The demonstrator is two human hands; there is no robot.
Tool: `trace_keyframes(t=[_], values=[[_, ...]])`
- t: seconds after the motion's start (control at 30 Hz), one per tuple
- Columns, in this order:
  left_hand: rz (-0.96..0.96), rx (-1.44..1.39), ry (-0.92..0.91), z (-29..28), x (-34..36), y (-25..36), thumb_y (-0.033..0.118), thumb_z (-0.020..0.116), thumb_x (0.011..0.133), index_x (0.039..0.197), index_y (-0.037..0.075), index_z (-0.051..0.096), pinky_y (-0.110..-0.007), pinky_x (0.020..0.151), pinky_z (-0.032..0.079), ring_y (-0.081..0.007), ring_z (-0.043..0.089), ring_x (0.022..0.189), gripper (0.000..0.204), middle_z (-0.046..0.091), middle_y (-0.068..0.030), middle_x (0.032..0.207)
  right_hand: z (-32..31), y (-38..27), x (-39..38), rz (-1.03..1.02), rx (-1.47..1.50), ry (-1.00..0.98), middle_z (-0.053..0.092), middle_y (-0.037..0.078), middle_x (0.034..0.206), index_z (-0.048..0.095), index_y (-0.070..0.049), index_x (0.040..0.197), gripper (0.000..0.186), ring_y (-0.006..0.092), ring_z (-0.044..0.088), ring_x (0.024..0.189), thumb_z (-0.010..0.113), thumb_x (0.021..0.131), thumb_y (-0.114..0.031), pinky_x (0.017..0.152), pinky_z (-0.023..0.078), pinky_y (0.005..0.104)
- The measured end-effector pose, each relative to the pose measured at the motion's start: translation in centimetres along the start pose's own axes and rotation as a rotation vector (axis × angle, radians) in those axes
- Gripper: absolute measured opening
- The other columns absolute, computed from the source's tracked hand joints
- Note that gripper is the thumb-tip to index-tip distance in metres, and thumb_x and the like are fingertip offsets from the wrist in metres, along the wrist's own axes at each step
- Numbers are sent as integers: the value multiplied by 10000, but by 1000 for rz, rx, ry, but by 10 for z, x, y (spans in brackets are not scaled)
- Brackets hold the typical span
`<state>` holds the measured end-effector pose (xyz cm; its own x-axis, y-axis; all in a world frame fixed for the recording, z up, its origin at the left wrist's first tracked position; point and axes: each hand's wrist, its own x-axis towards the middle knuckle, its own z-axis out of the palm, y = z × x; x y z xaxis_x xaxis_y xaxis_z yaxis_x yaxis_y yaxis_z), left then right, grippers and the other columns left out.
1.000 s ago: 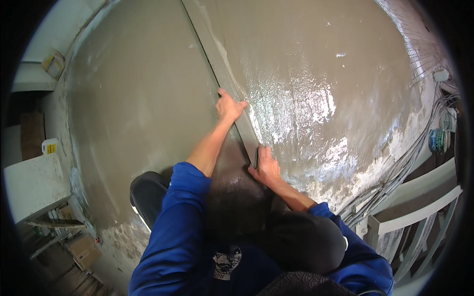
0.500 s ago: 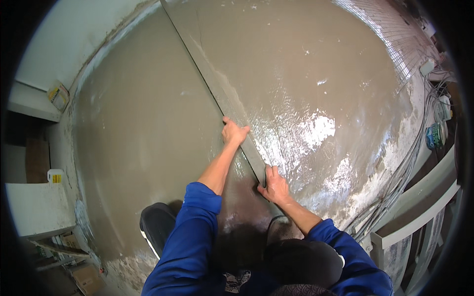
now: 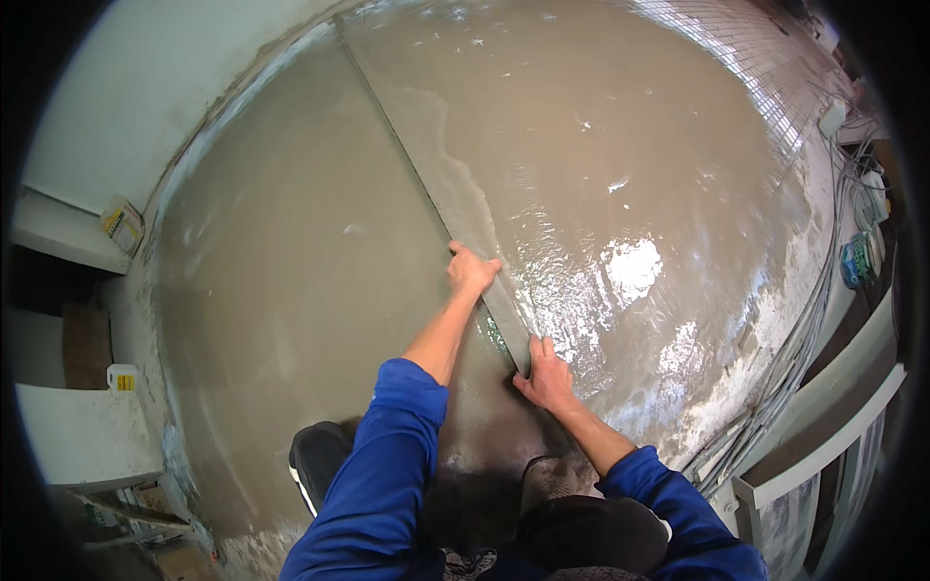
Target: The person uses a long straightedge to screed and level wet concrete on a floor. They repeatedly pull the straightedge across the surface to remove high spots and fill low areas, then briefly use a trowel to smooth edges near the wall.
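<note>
Screeding wet floor w/ one long straightedge, laid diagonal from far wall down to the knees. Left hand on the bar approx mid-length, fingers curled shut over its top edge. Right hand at the near end, fingers wrapped round the bar tip, thumb side down on the mortar. Both arms in blue sleeves, reaching fwd from a kneel. Surface left of bar matte and flat; surface right of bar glossy, rippled, w/ a bright wet patch just past the right hand. Judged step: mid-pass, levelling, bar resting on the mix. Next move prob calls for even pressure from both hands, bar kept flat and dragged sideways w/o digging the near end in; wet side looks in need of more passes than the matte side. Counts: 1 straightedge, 2 hands, 2 small containers w/ yellow labels at left, one on a ledge, one lower. Black knee pad by left elbow, 1 seen. Bundle of grey cables along right edge, too many to count. Teal-banded tub far right, 1. White frame at lower right.
</note>
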<state>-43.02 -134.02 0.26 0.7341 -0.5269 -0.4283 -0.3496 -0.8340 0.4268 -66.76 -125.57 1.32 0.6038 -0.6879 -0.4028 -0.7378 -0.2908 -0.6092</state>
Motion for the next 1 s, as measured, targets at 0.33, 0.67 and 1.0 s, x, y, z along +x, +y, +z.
trace_keyframes(t=[0.33, 0.67, 1.0], values=[[16, -6, -13, 17, -30, 0, 338, 835, 730, 1420, -139, 214, -443, 977, 507, -412, 630, 1130, 1043, 637, -308, 1182, -2, 19, -30, -26, 18, 36, 462, 212, 1212, 373, -60, 1356, 741, 497, 600, 964, 770, 763, -258, 781, 506, 583], [44, -42, 1, 11, 3, 25, 316, 837, 725, 1407, -135, 202, -449, 957, 518, -422, 640, 1104, 1035, 653, -302, 1141, -13, 26, 6, -66, 3, 55, 467, 224, 1209, 402, -64, 1332, 713, 495, 616, 943, 774, 751, -243, 796, 516, 572], [52, 18, -53, 38, -27, 22, 365, 840, 697, 1434, -146, 178, -441, 995, 499, -411, 622, 1150, 1115, 628, -313, 1198, -14, 46, -25, -19, 14, 93, 480, 235, 1228, 382, -46, 1396, 804, 489, 608, 993, 788, 739, -271, 823, 520, 555]])
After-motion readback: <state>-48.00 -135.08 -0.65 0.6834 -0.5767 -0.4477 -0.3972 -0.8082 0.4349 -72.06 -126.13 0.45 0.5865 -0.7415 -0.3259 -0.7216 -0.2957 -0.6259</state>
